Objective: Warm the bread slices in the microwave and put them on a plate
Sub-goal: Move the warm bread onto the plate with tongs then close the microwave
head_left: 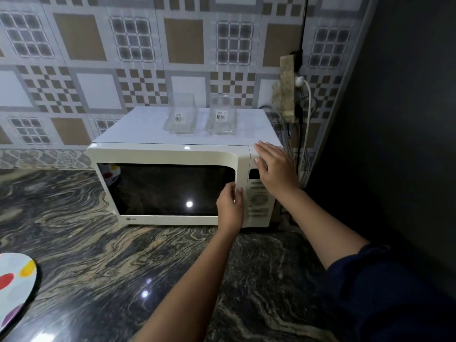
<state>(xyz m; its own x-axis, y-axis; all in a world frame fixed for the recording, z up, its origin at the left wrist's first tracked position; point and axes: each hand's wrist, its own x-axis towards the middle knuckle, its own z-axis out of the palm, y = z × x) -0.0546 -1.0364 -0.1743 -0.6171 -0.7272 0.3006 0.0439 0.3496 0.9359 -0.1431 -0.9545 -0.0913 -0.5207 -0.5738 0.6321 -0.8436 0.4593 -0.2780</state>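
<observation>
A cream microwave (172, 154) stands on the dark marbled counter, its door closed and its window dark. My left hand (230, 206) curls its fingers over the door's right edge, beside the control panel (259, 198). My right hand (275, 166) lies flat with fingers apart against the microwave's top right front corner. A white plate with coloured dots (13, 285) sits at the counter's left edge, only partly in view. No bread slices are visible; the inside of the microwave is hidden.
Two clear glass containers (181, 117) (222, 117) with barcode labels rest on top of the microwave. A power strip with cables (288, 92) hangs on the tiled wall at the right. A dark wall (394, 119) closes off the right side.
</observation>
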